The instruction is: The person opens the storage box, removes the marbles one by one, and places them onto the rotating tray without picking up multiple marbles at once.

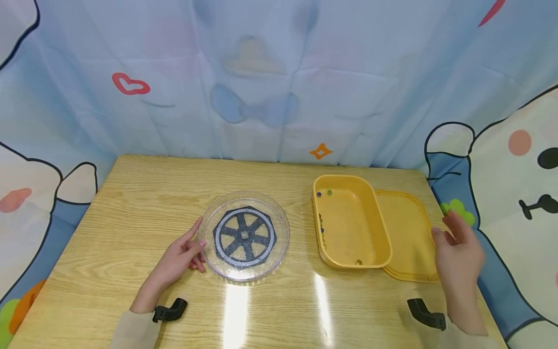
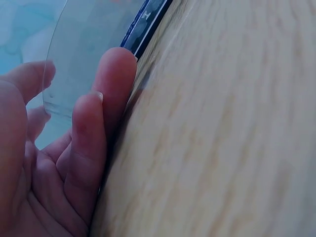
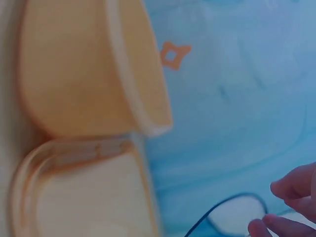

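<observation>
My left hand (image 1: 180,254) is at the left rim of a clear round plate (image 1: 279,208) with a dark spoked wheel pattern under it. The thumb lies over the rim, and curled fingers sit low beside the edge. In the left wrist view, fingertips (image 2: 116,74) are close to the tabletop, by the plate's clear edge (image 2: 74,64) and a dark blue strip. Off to the right, my right hand (image 1: 461,254) hovers by a flat yellow lid (image 1: 410,237), fingers loosely bent, holding nothing. A yellow tub (image 1: 353,223) stands left of the lid, partly overlapping it.
Several small coloured beads (image 1: 322,230) lie in the tub, mostly along its left wall. The wooden table (image 1: 131,218) ends at the back against a blue printed curtain (image 1: 261,121). Black wrist mounts (image 1: 172,310) are on both forearms.
</observation>
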The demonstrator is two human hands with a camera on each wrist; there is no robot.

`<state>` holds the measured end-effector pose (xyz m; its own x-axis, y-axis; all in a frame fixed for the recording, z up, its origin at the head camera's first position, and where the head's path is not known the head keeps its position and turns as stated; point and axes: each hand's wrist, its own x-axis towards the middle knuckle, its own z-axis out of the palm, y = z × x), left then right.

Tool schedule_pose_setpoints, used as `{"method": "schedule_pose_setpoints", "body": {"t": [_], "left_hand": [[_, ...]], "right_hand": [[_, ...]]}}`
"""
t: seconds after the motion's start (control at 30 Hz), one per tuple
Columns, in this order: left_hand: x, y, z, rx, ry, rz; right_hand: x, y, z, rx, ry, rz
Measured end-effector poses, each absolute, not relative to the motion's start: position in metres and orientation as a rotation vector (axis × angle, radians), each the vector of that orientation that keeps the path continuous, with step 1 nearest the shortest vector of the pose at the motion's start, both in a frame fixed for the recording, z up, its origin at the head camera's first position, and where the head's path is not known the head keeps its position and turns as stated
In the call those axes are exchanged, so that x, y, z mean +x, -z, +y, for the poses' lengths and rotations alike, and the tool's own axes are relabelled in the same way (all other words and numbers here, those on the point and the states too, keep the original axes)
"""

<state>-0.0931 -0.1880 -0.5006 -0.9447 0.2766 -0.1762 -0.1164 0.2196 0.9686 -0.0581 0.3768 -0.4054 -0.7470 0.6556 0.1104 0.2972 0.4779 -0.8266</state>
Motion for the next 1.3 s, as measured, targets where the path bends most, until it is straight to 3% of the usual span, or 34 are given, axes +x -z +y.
{"method": "schedule_pose_setpoints", "body": {"t": [0.53,0.93,1.3], "left_hand": [[-0.094,0.495,-0.189,0.177,-1.791,2.206],[-0.095,0.498,-0.190,0.227,-1.795,2.179],[-0.091,0.499,-0.189,0.215,-1.794,2.158]], "right_hand": [[-0.124,0.366,0.327,-0.118,-1.139,-2.630],[-0.179,0.386,0.296,0.052,-1.503,-2.731],[-0.207,0.423,0.285,-0.008,-1.358,-2.895]]}}
